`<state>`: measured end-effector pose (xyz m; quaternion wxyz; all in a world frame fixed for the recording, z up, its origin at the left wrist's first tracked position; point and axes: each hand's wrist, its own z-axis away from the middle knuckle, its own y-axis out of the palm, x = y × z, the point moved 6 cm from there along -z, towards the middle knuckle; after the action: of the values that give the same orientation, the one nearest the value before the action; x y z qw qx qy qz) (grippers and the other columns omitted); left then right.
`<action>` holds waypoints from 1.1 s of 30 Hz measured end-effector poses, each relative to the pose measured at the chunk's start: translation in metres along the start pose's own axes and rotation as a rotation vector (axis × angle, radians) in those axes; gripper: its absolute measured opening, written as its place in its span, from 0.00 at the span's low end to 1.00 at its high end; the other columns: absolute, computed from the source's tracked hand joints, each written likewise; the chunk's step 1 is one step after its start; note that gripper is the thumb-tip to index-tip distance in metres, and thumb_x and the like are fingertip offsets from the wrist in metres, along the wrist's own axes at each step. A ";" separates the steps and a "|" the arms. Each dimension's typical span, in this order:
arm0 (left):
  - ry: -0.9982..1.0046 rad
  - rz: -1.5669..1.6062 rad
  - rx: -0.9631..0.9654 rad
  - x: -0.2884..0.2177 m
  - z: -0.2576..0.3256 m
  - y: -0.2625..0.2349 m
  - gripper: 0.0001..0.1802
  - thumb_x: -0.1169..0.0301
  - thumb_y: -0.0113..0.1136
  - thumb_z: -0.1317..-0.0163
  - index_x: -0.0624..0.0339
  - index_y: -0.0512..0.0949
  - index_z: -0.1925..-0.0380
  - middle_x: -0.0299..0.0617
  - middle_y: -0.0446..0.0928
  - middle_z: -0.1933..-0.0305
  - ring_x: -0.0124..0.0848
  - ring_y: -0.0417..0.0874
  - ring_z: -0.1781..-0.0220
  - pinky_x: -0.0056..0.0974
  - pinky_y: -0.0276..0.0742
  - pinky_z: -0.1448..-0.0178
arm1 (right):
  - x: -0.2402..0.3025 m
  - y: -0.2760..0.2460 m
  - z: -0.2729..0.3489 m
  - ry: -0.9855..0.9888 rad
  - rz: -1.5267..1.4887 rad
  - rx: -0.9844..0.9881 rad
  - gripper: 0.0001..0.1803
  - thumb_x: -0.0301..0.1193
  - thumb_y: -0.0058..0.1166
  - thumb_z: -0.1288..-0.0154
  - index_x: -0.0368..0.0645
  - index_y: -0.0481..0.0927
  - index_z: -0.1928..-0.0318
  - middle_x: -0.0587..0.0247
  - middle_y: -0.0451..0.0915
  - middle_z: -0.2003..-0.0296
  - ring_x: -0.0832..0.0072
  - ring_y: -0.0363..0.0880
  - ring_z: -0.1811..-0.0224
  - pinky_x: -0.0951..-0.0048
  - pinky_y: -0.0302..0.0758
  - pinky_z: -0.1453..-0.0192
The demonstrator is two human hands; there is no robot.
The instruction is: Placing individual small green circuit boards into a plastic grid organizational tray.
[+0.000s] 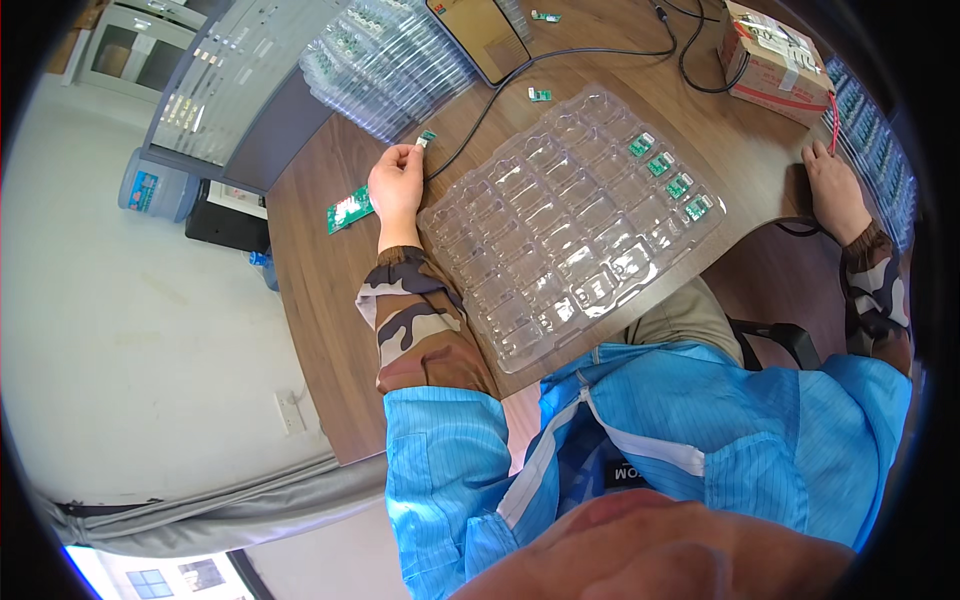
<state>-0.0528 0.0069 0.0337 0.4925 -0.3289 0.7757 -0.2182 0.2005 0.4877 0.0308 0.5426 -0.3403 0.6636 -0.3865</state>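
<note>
My left hand (397,185) is closed in a pinch on a small green circuit board (428,136) with a white part on it. Just beside that hand lies a larger green circuit board (349,211), partly behind the wrist. A clear plastic tray (520,235) with rows of pockets sits on the table in front of me. Several small green boards (669,177) occupy pockets along its right side. Over at the far right, my right hand (838,192) has its fingers closed around the lower end of a thin red wire (835,122), next to a cardboard box (778,65).
Stacked clear trays (385,65) of boards stand at the back left, more stacked trays (875,140) at the right edge. A phone-like screen (480,38) leans at the back. A black cable (600,50) crosses the wooden table (320,330). Loose boards (540,95) lie behind the tray.
</note>
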 end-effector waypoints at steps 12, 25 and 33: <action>-0.007 -0.016 0.009 -0.001 0.002 0.000 0.12 0.60 0.57 0.50 0.57 0.79 0.75 0.39 0.77 0.78 0.33 0.77 0.75 0.35 0.70 0.68 | -0.007 0.006 0.002 -0.059 -0.194 0.108 0.20 0.16 0.40 0.56 0.30 0.63 0.57 0.50 0.66 0.61 0.58 0.69 0.60 0.66 0.67 0.55; -0.009 -0.017 0.009 -0.002 0.000 0.000 0.11 0.60 0.57 0.50 0.56 0.78 0.75 0.39 0.77 0.79 0.33 0.77 0.75 0.35 0.70 0.68 | 0.040 -0.110 -0.043 -0.025 -0.087 -0.344 0.09 0.25 0.49 0.54 0.37 0.69 0.69 0.56 0.71 0.69 0.64 0.73 0.73 0.67 0.72 0.71; -0.004 0.027 0.010 -0.006 0.005 0.000 0.11 0.63 0.58 0.50 0.60 0.77 0.76 0.41 0.76 0.80 0.32 0.76 0.77 0.34 0.69 0.70 | 0.173 -0.167 -0.168 -0.491 -0.515 -0.833 0.22 0.36 0.50 0.46 0.36 0.67 0.54 0.54 0.61 0.43 0.62 0.57 0.40 0.68 0.60 0.39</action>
<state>-0.0469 0.0113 0.0351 0.4985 -0.3165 0.7780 -0.2146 0.0096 0.2831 0.1182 0.3886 -0.7580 0.5098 -0.1206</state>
